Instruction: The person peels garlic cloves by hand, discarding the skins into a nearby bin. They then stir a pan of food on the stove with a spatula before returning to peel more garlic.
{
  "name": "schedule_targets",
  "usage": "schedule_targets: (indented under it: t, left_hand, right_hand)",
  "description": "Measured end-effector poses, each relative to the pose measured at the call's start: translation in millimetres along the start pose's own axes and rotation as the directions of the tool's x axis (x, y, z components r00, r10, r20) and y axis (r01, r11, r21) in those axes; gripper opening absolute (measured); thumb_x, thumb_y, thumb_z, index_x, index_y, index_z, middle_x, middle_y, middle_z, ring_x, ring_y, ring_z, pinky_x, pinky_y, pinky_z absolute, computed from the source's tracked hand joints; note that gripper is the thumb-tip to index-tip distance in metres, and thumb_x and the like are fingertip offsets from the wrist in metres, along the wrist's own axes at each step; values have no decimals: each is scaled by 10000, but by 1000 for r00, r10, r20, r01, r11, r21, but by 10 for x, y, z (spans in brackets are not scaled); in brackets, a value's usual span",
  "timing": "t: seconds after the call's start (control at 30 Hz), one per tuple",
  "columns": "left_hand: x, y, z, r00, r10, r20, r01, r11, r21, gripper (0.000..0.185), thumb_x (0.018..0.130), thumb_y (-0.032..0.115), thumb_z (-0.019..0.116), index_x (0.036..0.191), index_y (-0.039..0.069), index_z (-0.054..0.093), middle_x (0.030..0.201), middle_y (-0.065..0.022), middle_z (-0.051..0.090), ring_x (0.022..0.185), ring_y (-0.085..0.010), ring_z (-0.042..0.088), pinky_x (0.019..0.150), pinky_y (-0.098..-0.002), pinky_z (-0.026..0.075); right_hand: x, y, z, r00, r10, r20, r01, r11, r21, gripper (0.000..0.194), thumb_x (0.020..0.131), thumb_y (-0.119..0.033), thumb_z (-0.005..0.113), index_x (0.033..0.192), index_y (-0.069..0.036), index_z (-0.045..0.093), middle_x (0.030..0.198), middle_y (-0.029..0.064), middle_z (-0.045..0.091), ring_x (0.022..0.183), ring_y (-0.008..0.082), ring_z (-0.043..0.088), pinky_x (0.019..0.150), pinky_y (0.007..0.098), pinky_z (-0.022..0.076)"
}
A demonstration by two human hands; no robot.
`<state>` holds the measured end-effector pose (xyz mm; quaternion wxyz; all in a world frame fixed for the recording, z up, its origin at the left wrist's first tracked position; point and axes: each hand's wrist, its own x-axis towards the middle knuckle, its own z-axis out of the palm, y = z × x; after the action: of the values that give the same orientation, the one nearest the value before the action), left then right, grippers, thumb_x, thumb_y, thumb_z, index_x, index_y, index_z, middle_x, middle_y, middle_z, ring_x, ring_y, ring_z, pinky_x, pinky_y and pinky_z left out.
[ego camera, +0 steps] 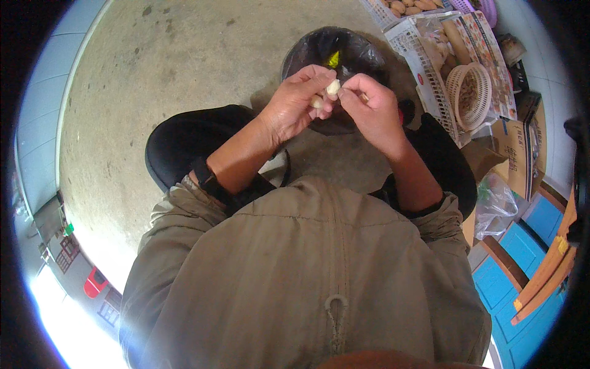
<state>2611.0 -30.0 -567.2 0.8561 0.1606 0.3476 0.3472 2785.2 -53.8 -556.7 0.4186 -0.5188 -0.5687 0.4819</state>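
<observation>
Between the thumb and fingers of my left hand is a pale garlic clove, mostly bare of skin. A second pale clove rests lower, against the curled fingers of the same hand. My right hand pinches at the right edge of the upper clove with thumb and forefinger. Something small and pale shows in its curled fingers, too small to name. Both hands are over a round bin lined with a dark plastic bag. Inside it lies a yellow-green scrap.
White plastic crates stand to the right of the bin, holding a round cream basket of small brown pieces. Potato-like produce fills another crate beyond. Nearer are a cardboard box, a clear plastic bag and blue panelled doors.
</observation>
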Motion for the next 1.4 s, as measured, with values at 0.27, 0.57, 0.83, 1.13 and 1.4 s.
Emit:
schedule_targets:
  t: [0.27,0.57,0.83,1.13,1.4]
  left_hand:
    - [16,72,-25,993,-36,114,58,979,-196,190,943,234,591,811,100,566,763,-47,573,585,-142,516,469,-215,349]
    - [-9,-1,65,990,140,2,-124,870,477,167,932,262,665,949,108,602,693,48,516,549,-43,470,445,-184,320]
    - [-55,-5,107,999,-35,-34,46,887,459,222,918,247,683,1070,92,631,747,51,561,579,-30,463,459,-178,330]
    - [-29,-75,73,997,66,51,-78,956,284,203,914,205,683,1059,72,631,802,33,583,592,-40,469,479,-189,326]
    - [-25,-9,19,996,83,33,-86,990,108,151,915,171,672,1018,68,633,806,15,591,623,-64,487,523,-212,356]
  right_hand:
    - [63,31,-198,795,590,146,-482,467,741,315,923,-245,528,1148,-30,577,921,123,633,643,128,520,535,300,415]
    - [39,34,-174,868,445,221,-469,589,659,405,967,-129,525,1334,17,436,1020,178,647,583,102,487,479,243,378]
    - [3,-57,-41,975,211,67,-220,890,399,458,1026,-205,441,1424,6,360,1221,173,623,553,41,455,453,175,345]
    - [-6,-35,47,975,215,47,-214,873,439,446,1004,-240,522,1378,-9,446,1142,113,640,562,32,460,458,168,354]
    - [-37,-52,19,970,239,42,-238,903,358,320,945,-170,631,1212,6,613,866,13,630,600,43,466,511,193,370]
